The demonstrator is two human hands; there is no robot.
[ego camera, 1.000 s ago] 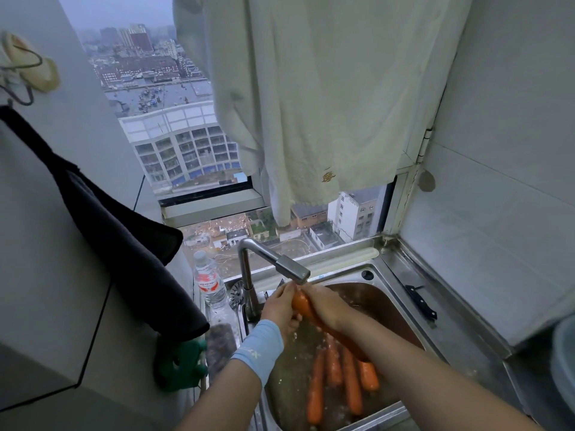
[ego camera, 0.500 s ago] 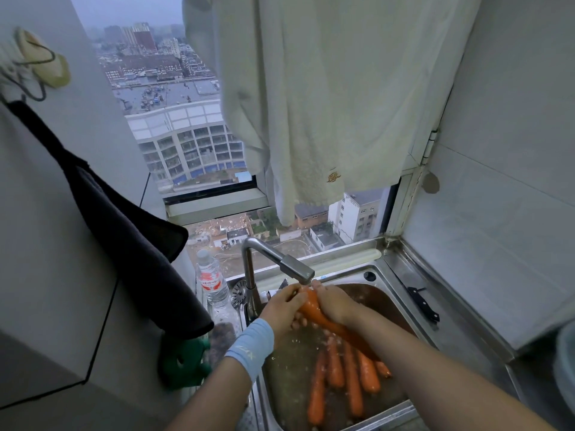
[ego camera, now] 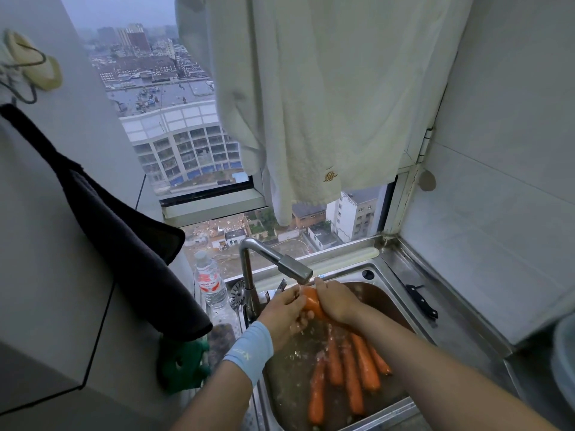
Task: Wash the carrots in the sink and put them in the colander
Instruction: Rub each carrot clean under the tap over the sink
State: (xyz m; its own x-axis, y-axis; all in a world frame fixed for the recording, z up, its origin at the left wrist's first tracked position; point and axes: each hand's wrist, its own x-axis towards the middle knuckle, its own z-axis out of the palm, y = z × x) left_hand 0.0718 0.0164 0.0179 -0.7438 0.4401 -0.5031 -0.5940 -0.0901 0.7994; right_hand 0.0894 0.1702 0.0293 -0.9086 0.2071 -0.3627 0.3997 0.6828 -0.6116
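Note:
An orange carrot (ego camera: 310,299) is held under the spout of the steel tap (ego camera: 294,269), over the sink (ego camera: 378,276). My left hand (ego camera: 284,312), with a light blue wristband, grips its thick end from the left. My right hand (ego camera: 334,301) wraps its middle from the right and hides most of it. Several more carrots (ego camera: 348,374) lie side by side in the wet sink bottom, below my forearms. No colander is clearly in view.
A black-handled knife (ego camera: 421,301) lies on the steel counter right of the sink. A plastic water bottle (ego camera: 211,283) stands left of the tap. A dark cloth (ego camera: 124,231) hangs at left above a green object (ego camera: 183,365). A white towel (ego camera: 311,98) hangs over the window.
Both hands have stayed on the carrot under the tap, with the right hand sliding up toward its thick end. The view has shifted slightly.

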